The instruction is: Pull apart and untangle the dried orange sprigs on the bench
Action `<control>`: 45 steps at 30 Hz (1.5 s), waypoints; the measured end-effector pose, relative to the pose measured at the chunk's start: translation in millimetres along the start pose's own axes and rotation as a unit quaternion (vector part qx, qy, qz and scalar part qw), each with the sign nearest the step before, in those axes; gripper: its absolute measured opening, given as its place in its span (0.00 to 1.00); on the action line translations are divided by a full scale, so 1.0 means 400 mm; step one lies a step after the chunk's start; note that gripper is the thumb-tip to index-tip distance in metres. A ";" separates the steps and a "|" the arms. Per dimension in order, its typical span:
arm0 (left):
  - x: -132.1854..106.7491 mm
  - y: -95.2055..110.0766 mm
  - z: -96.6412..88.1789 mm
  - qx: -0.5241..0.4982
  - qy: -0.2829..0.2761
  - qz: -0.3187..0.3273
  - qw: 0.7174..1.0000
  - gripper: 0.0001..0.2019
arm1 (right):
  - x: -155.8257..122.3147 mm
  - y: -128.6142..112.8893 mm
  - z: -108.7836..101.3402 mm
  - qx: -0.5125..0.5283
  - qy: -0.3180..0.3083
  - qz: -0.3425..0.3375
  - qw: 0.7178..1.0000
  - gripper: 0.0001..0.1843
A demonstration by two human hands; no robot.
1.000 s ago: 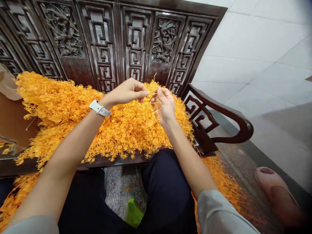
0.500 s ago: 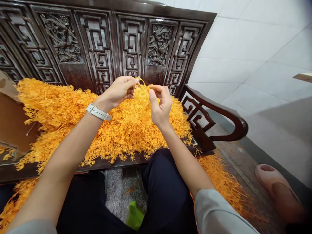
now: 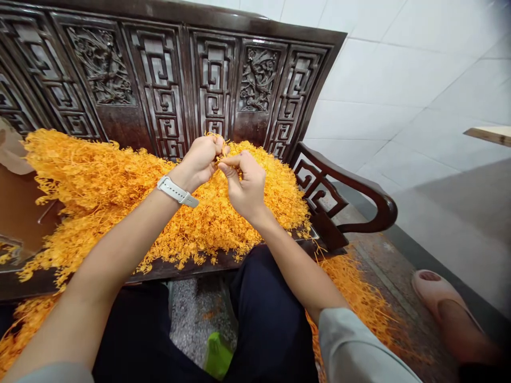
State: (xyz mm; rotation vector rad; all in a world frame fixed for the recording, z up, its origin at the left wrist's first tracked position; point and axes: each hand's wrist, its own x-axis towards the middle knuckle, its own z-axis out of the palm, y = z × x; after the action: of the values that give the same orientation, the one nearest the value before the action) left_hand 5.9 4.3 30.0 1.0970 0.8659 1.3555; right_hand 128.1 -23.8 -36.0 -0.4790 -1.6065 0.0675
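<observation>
The left hand is curling its fingers closed around an orange sprig, while the right hand is bringing thumb and forefinger together on the same piece; how the stems are crossing between the fingertips is too small to tell. The sprig is hanging at twelve o'clock from the lap, just over a big pile of similar sprigs lying on the dark wooden bench. From the hands, the armrest is standing between three and four o'clock, more sprigs are lying on the floor at four, and some brown cardboard is sitting at nine. The step in hand seems to be fine fingertip work on this one piece, so the next move is probably calling for a steady left hold and a light right pinch.
</observation>
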 end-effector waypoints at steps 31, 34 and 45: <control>0.034 0.031 -0.104 0.056 0.049 0.047 0.996 0.10 | -0.012 0.202 -0.006 -0.161 -0.146 0.329 0.919 0.66; 0.033 0.024 -0.093 0.045 0.033 0.037 0.998 0.09 | -0.010 0.190 -0.006 -0.166 -0.168 0.381 0.894 0.71; 0.042 0.020 -0.081 -0.034 0.048 -0.018 0.998 0.08 | -0.012 0.183 -0.001 0.029 0.006 0.346 0.938 0.50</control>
State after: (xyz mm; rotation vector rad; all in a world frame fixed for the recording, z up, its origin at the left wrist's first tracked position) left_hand -26.1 23.3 30.2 0.9662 0.8984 1.4055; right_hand 147.7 40.8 -64.5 -0.9782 -1.3511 0.6394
